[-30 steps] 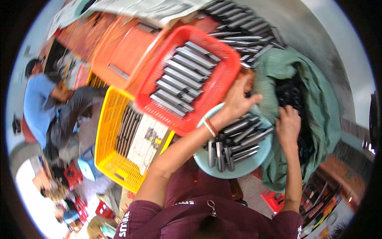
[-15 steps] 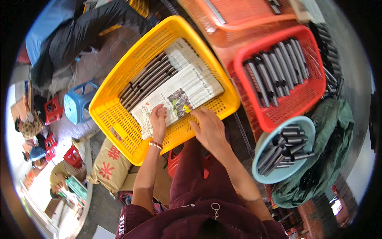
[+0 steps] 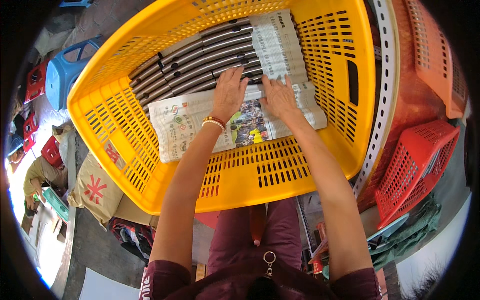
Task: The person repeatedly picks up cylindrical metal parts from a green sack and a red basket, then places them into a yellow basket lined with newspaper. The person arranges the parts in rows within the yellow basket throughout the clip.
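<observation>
I am pressing both hands flat onto a folded sheet of printed newspaper (image 3: 200, 122) that is lying across the inside of a big yellow slotted plastic crate (image 3: 260, 175). My left hand (image 3: 228, 92), with a beaded bracelet (image 3: 214, 121) on its wrist, is resting palm down with fingers spread on the paper's far edge, fingertips reaching toward the row of dark grey metal tubes (image 3: 200, 62) lying side by side just beyond. My right hand (image 3: 278, 96) is lying just beside it, also open and flat, grasping nothing, touching the same fold of paper. A second strip of newspaper (image 3: 277, 42) is covering the tubes beyond my right fingertips. The tubes are lying inside the crate, beyond both hands, partly under the paper.

To the right of my right forearm a pale perforated metal angle bar (image 3: 382, 100) is running along the crate's side, and beyond it a red plastic basket (image 3: 417, 165) is sitting tilted. Far to the left of my left arm there are a blue plastic stool (image 3: 62, 75) and a tan sack with a red mark (image 3: 95, 190).
</observation>
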